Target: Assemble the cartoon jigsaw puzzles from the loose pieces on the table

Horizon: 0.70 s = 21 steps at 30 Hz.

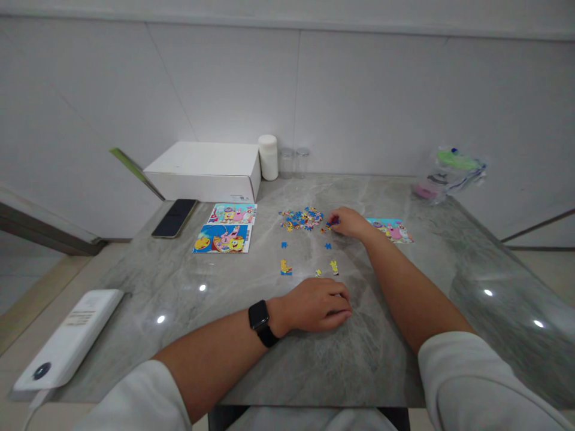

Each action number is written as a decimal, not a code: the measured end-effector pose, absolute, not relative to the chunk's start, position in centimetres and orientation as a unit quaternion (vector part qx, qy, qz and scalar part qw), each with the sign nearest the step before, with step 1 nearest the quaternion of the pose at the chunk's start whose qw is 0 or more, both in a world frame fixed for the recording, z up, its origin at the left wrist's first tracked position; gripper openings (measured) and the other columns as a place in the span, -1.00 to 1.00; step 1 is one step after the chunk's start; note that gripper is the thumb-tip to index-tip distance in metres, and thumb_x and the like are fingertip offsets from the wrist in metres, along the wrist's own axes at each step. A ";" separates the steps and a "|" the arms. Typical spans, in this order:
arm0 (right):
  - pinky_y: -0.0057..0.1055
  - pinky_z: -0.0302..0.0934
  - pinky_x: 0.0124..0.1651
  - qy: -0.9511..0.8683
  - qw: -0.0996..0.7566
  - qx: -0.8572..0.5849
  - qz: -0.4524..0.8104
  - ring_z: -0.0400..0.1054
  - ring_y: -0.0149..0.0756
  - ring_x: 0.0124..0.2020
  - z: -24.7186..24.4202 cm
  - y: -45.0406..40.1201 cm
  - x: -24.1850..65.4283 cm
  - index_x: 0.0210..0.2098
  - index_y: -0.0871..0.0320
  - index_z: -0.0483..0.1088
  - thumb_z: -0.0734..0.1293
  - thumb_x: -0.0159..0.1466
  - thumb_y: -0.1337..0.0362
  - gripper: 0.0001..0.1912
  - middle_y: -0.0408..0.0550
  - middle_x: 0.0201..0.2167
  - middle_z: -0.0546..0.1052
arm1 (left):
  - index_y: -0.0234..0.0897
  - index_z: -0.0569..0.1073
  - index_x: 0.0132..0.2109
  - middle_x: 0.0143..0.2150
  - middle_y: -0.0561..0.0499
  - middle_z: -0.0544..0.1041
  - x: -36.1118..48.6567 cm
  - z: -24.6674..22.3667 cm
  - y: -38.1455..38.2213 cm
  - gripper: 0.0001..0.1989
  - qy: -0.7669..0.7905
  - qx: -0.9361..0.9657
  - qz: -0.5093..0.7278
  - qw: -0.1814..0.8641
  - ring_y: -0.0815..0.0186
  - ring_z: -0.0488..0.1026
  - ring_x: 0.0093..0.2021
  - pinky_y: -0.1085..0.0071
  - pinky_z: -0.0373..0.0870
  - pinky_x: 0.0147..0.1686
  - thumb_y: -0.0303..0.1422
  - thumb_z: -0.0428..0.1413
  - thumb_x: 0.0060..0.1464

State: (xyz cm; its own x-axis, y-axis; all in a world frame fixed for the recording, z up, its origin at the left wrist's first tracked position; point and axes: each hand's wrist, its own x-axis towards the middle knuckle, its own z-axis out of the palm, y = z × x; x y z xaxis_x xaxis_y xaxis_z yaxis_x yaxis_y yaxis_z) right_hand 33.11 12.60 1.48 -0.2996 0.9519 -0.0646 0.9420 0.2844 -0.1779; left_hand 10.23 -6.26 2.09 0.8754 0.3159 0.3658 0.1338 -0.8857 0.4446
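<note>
My left hand [320, 304] rests on the grey table near its front, fingers slightly curled and apart, holding nothing. My right hand [345, 222] reaches to the right side of a pile of puzzle pieces [305, 218], its fingertips down at some blue pieces; whether it grips one is hidden. In front of the pile lie a single blue piece [284, 245] on the left and another blue piece [327, 246] on the right. Nearer my left hand are a joined yellow and blue cluster [286, 267], a small yellow piece [318, 273] and a yellow cluster [334, 267].
Picture cards [231, 214] [222, 239] lie left, another card [393, 230] beside my right forearm. A phone [175, 218], white box [204, 170], white bottle [268, 157], clear jars [294, 163] and plastic bag [449, 173] stand around. A white device [72, 335] sits front left.
</note>
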 end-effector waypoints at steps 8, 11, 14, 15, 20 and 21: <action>-0.48 0.27 -0.18 -0.788 0.021 -0.600 0.139 0.53 -0.30 -0.22 2.4 12.2 33.2 -0.13 0.07 0.63 0.43 0.21 0.36 -0.76 -0.13 -0.20 0.69 | -0.25 0.59 -0.11 -0.08 -0.08 0.63 10.1 2.1 -6.3 -0.75 0.124 0.946 0.210 0.212 0.28 0.57 -0.13 0.34 0.47 -0.09 -0.26 0.05 0.42; -0.48 0.26 -0.18 -0.791 0.009 -0.595 0.140 0.53 -0.30 -0.23 2.7 11.9 33.0 -0.06 0.06 0.63 0.45 0.20 0.34 -0.70 -0.13 -0.18 0.69 | -0.25 0.59 -0.10 -0.07 -0.07 0.63 10.2 2.0 -6.2 -0.75 0.120 0.947 0.209 0.214 0.29 0.57 -0.13 0.34 0.46 -0.09 -0.27 0.04 0.43; -0.48 0.25 -0.19 -0.798 -0.007 -0.585 0.143 0.53 -0.28 -0.19 3.0 11.6 32.8 -0.04 0.06 0.63 0.46 0.20 0.33 -0.68 -0.12 -0.15 0.69 | -0.26 0.59 -0.10 -0.07 -0.06 0.63 10.2 2.0 -6.3 -0.74 0.118 0.945 0.215 0.215 0.28 0.56 -0.13 0.34 0.46 -0.08 -0.27 0.03 0.43; -0.48 0.25 -0.19 -0.798 -0.011 -0.584 0.146 0.53 -0.27 -0.18 3.1 11.5 32.7 -0.05 0.08 0.63 0.46 0.20 0.33 -0.68 -0.10 -0.14 0.69 | -0.26 0.59 -0.10 -0.07 -0.06 0.63 10.2 2.0 -6.3 -0.74 0.119 0.944 0.219 0.215 0.28 0.56 -0.12 0.34 0.45 -0.08 -0.27 0.03 0.43; -0.47 0.22 -0.23 -0.796 -0.021 -0.585 0.156 0.52 -0.26 -0.21 3.4 11.4 32.7 -0.12 0.12 0.61 0.50 0.17 0.31 -0.74 -0.07 -0.17 0.68 | -0.25 0.59 -0.08 -0.06 -0.07 0.63 10.2 1.8 -6.2 -0.73 0.130 0.944 0.221 0.208 0.25 0.54 -0.10 0.31 0.43 -0.05 -0.27 0.02 0.44; -0.46 0.22 -0.24 -0.795 -0.017 -0.586 0.158 0.51 -0.27 -0.22 3.5 11.4 32.7 -0.15 0.12 0.60 0.50 0.17 0.31 -0.76 -0.08 -0.19 0.68 | -0.24 0.59 -0.05 -0.06 -0.08 0.62 10.2 1.8 -6.2 -0.74 0.135 0.945 0.218 0.203 0.24 0.53 -0.09 0.29 0.42 -0.03 -0.27 0.02 0.44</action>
State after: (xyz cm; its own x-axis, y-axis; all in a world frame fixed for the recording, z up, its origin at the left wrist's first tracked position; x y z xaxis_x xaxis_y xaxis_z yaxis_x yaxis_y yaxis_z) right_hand 32.73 11.37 3.49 -0.3137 0.9256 -0.2119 0.9361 0.2642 -0.2322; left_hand 10.21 -6.17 1.78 0.8680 0.3443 0.3579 0.1670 -0.8810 0.4426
